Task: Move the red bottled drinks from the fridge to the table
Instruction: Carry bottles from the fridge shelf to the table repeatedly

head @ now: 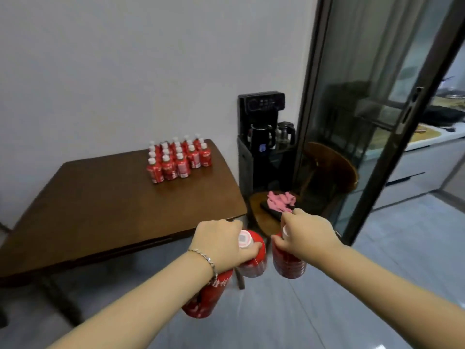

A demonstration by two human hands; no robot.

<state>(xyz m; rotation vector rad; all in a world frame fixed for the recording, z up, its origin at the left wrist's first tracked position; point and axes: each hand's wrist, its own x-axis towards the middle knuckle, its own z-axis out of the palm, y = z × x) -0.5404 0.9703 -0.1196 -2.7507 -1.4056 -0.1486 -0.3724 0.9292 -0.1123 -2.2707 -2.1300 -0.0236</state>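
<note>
carry-in | left hand (221, 241) clamps two red bottles (253, 264) | right hand (308, 234) grips third bottle (289, 263) | advice: set upright beside bottle block (180, 158) on table (100, 197), right first

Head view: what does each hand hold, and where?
The left hand grips two red white-capped plastic bottles near their necks; the right hand grips a third red bottle by its neck.

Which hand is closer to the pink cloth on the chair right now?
Right. The right hand, gripping a red bottle, is just short of the pink cloth; the left hand, holding red bottles too, is further left, by the table corner.
</note>
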